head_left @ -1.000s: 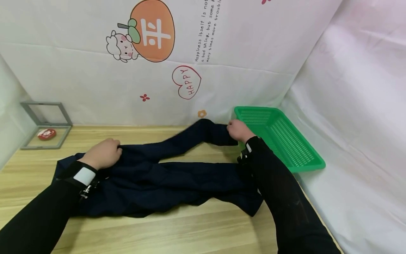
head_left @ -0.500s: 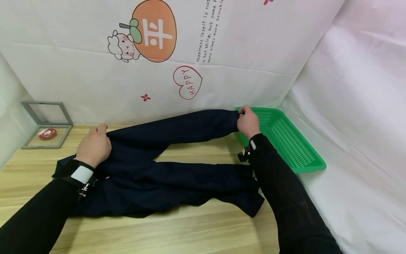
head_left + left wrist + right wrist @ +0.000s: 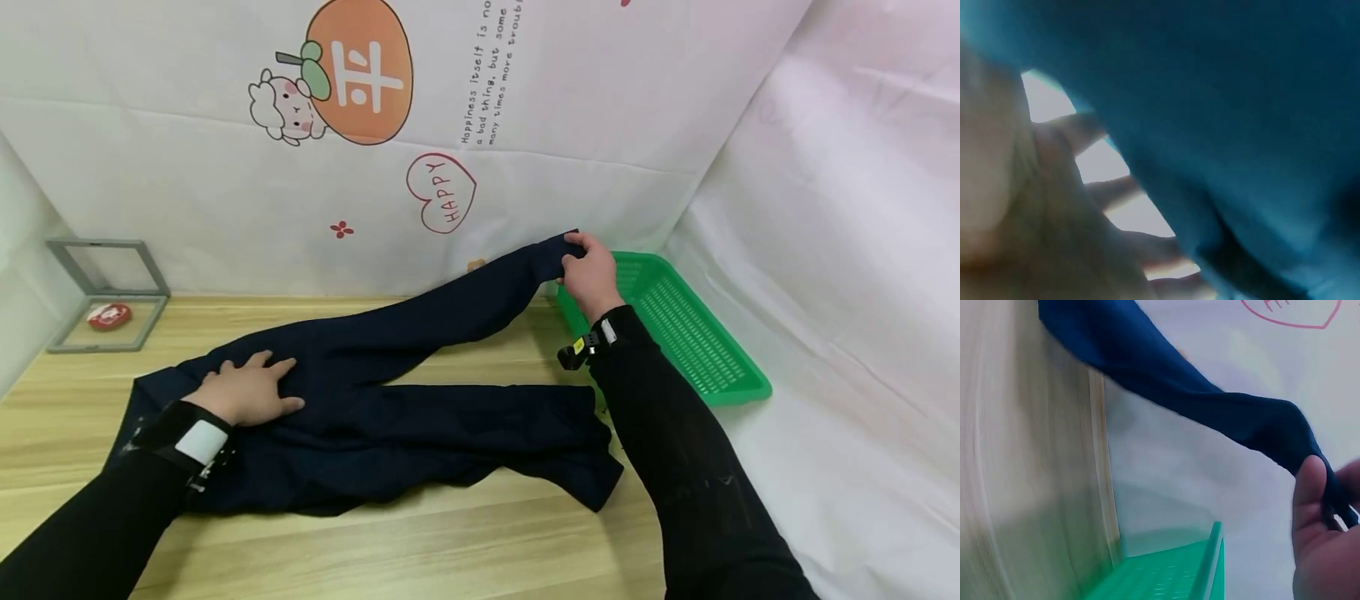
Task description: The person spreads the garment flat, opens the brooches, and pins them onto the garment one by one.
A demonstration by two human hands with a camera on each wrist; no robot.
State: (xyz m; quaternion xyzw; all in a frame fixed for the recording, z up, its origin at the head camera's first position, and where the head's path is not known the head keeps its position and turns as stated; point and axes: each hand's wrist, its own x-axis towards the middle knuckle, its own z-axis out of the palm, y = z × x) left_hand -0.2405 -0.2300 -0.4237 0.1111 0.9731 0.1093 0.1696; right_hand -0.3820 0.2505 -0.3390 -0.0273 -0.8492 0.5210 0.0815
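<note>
A dark navy garment lies spread on the wooden table, its body to the left. One long narrow part, a sleeve or a leg (I cannot tell which), rises toward the back right. My right hand pinches the end of this part above the green basket's near-left corner; the right wrist view shows thumb and fingers on the cloth. My left hand, fingers spread, rests on the garment's left part. In the left wrist view blurred blue cloth covers the fingertips of that hand.
The green mesh basket stands at the right, against the white side cloth. At the back left, a grey hinged frame stands unfolded, with a red round object in it. A printed white cloth hangs behind the table.
My right hand has raised the end of the narrow part up and to the right. The left hand let go of its upper edge and came down flat, fingers spread, on the garment.
</note>
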